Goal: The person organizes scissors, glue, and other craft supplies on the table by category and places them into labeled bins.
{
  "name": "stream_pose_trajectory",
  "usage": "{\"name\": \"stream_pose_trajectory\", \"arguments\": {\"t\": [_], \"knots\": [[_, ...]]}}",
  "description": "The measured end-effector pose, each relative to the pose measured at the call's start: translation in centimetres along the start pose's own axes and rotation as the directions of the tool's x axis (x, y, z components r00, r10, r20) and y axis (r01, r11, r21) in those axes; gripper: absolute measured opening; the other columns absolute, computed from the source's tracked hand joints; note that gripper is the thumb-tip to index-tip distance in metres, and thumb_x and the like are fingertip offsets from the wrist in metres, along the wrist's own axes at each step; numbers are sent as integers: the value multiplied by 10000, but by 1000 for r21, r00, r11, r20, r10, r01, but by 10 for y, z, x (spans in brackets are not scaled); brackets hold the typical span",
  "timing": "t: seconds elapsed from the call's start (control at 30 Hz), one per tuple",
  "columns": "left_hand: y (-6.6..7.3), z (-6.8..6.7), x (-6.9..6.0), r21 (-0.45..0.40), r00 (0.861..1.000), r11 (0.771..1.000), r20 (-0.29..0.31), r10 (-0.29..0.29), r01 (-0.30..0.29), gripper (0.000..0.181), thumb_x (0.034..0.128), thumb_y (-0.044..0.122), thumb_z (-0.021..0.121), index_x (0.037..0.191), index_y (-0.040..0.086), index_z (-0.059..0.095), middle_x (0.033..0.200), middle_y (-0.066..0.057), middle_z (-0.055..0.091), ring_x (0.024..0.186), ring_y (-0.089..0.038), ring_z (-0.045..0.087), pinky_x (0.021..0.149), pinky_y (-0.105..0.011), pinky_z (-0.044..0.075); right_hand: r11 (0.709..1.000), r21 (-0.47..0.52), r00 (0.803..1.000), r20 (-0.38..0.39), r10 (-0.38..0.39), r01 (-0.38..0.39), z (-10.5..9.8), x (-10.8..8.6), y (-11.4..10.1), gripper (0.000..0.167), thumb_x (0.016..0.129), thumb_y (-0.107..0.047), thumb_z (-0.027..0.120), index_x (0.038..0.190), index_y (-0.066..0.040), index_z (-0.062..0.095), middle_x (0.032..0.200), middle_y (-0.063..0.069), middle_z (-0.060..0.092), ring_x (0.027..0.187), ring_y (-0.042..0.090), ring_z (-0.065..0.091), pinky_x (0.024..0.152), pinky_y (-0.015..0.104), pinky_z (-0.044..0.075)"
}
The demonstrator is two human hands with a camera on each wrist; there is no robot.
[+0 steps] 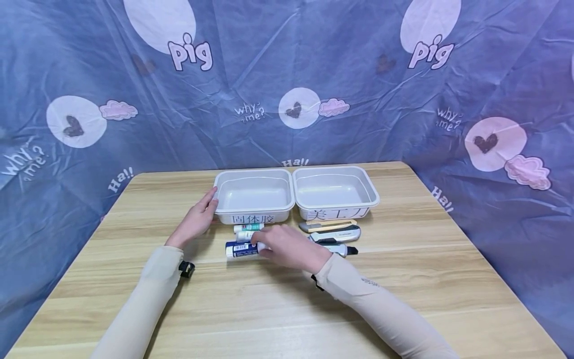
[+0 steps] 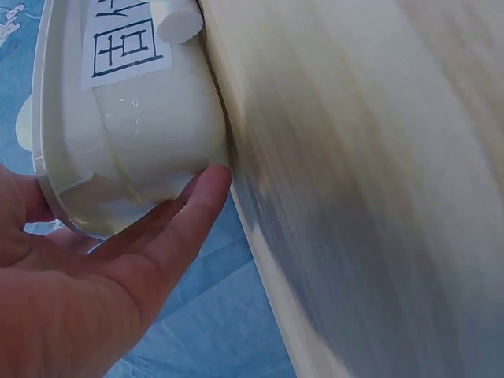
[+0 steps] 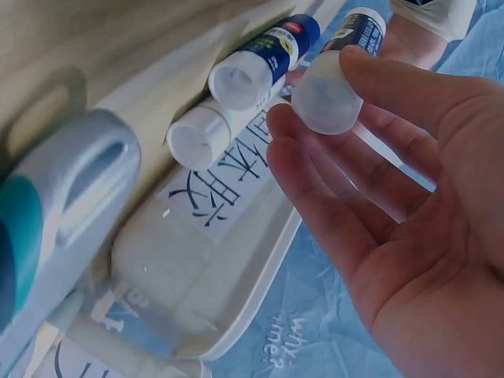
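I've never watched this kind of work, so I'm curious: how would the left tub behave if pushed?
The left tub looks empty, so it is probably light and would slide easily. Its low, wide shape makes tipping seem unlikely. Its lipped rim suggests it is fairly stiff, though it may flex slightly.

- Marked on label [image 1: 253, 219] of left tray [image 1: 253, 197]: "固体胶".
- Marked on label [image 1: 337, 214] of right tray [image 1: 334, 194], beside left tray: "美工刀".
- Repeated across backdrop cloth [image 1: 202, 139], behind left tray: "pig", "why me?", "Ha!!".
- Printed on glue sticks [image 1: 242, 250] before left tray: too small to read.
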State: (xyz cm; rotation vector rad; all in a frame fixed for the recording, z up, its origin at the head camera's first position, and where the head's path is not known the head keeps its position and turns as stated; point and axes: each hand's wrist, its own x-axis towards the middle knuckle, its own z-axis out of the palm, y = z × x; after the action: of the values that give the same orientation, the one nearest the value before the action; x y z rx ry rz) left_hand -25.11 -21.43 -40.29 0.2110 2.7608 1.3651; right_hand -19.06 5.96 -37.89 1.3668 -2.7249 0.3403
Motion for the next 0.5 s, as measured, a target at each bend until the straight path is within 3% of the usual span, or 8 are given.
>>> {"name": "stream_pose_trajectory", "arguments": {"t": [0.37,0.5], "knots": [[-1,-1,0,1,1000,1000,7,8,-8,591,1127,351,318,1650,128,156,1631,-278,271,1243,-459,605,1053,-532,503,999,38,995,-92,26,-23,-17,-3,13,233,950,-178,747,1182,-172,723,1138,-36,741,895,116,721,756,252,598],[-1,-2,0,17,1000,1000,8,9,-9,597,1126,368,317,1652,141,151,1638,-269,257,1330,-475,527,1133,-568,415,998,53,991,-127,45,-38,-23,-4,21,233,958,-178,739,1190,-158,723,1160,-32,742,931,123,726,800,285,601]]}}
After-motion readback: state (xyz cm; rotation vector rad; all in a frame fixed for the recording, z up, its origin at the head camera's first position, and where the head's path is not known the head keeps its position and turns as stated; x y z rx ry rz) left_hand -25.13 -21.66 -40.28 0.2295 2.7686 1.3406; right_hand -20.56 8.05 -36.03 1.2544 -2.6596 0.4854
